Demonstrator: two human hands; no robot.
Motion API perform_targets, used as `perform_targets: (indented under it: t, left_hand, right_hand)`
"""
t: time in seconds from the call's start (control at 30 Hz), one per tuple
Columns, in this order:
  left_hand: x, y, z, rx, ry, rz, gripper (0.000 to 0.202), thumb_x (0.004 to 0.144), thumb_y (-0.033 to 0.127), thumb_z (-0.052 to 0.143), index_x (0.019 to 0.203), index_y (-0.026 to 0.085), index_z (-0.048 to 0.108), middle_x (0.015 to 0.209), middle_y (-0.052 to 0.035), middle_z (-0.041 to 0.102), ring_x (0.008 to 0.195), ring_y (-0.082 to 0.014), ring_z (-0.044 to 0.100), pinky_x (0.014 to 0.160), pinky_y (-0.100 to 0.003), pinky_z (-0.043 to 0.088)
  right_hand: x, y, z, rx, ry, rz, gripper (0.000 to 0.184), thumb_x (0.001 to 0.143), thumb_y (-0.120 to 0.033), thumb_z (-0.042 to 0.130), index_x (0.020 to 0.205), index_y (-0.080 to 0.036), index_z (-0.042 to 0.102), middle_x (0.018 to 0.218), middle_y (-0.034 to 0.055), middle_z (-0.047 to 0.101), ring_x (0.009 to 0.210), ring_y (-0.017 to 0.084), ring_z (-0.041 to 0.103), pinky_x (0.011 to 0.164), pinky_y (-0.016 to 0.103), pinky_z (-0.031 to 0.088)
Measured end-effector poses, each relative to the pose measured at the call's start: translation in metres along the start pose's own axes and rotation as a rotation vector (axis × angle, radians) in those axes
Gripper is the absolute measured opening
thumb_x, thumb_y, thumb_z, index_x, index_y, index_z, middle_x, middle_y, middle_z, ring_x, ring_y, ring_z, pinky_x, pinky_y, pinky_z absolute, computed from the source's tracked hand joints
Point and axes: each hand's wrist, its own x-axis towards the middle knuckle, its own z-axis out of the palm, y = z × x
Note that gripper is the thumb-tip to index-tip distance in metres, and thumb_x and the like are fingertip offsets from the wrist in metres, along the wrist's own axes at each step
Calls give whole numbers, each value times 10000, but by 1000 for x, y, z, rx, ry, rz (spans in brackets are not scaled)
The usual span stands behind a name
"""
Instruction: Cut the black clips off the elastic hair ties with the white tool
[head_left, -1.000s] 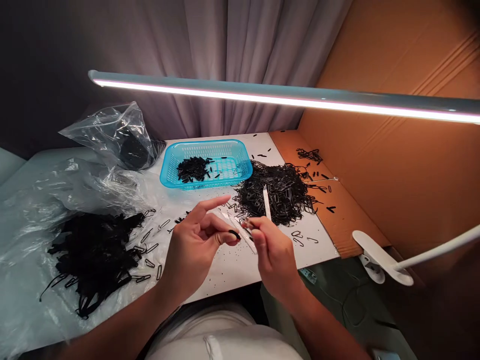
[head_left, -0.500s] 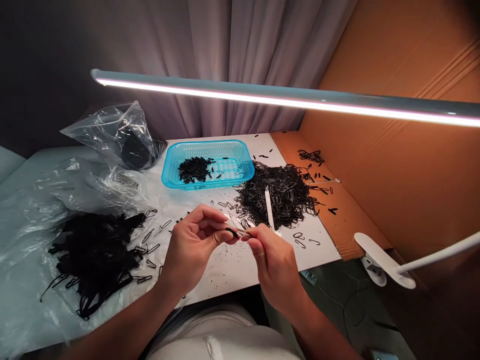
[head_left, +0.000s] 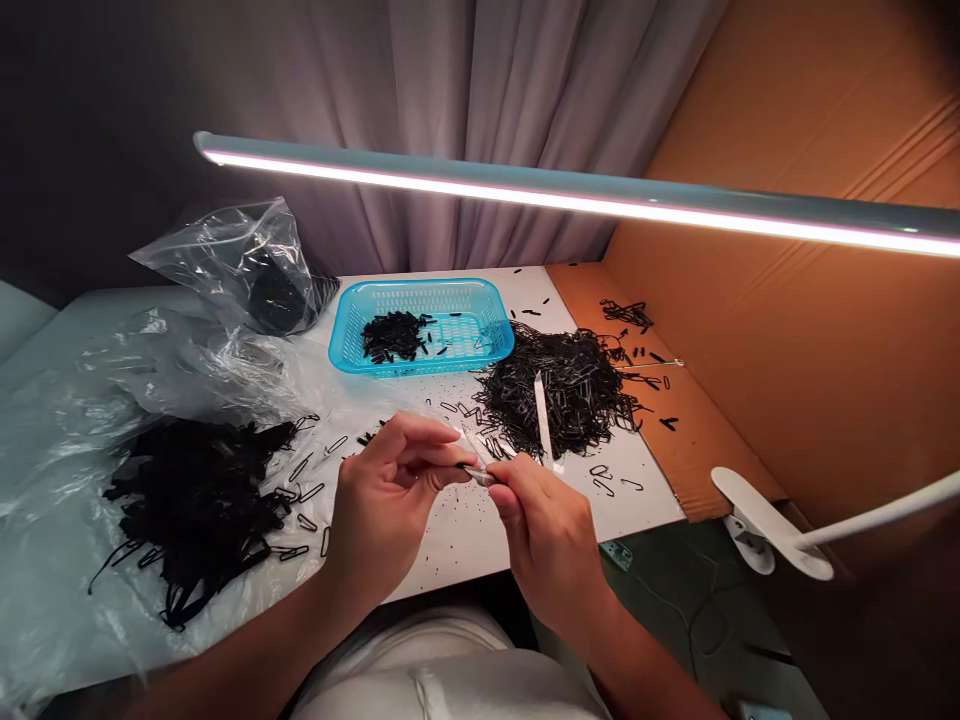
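My left hand (head_left: 382,500) and my right hand (head_left: 547,535) meet above the white table (head_left: 465,530), fingertips pinched together. Between them is a small black piece (head_left: 471,470), held in the left thumb and forefinger. My right hand grips a slim white tool (head_left: 541,415) whose handle sticks up toward a heap of black wire loops (head_left: 559,385). The tool's tip touches the small piece.
A blue basket (head_left: 487,335) with small black pieces stands behind the hands. A pile of black parts (head_left: 187,500) lies on clear plastic at left. A lamp bar (head_left: 570,200) crosses overhead; its white clamp (head_left: 765,525) sits at right by a cardboard wall (head_left: 787,330).
My left forefinger, stretched out a second ago, has curled down into a pinch. Both hands have drawn closer together round the small piece.
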Motion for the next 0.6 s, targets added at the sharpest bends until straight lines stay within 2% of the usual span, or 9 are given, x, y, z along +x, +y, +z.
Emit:
perform_targets:
  t: [0.4,0.6]
  left_hand:
    - [-8,-3,-2,226,45,195,285,848,46,631,1037,259,619,867,68,737,826,-100,723,793,-212,601]
    - [-8,1,-5,319,31,221,332,844,12,607,1059,265,621,848,82,738,811,-83,720,783,-189,591]
  right_hand:
    - [-2,-3,1,-52,12,-27,158,1006,-242,407,954,-186,545,758,3,528,671,117,445,624,262,270]
    - [-1,-1,2,-61,3,-53,150,1002,-239,410,959,-181,542,759,9,522,678,124,442,624,266,267]
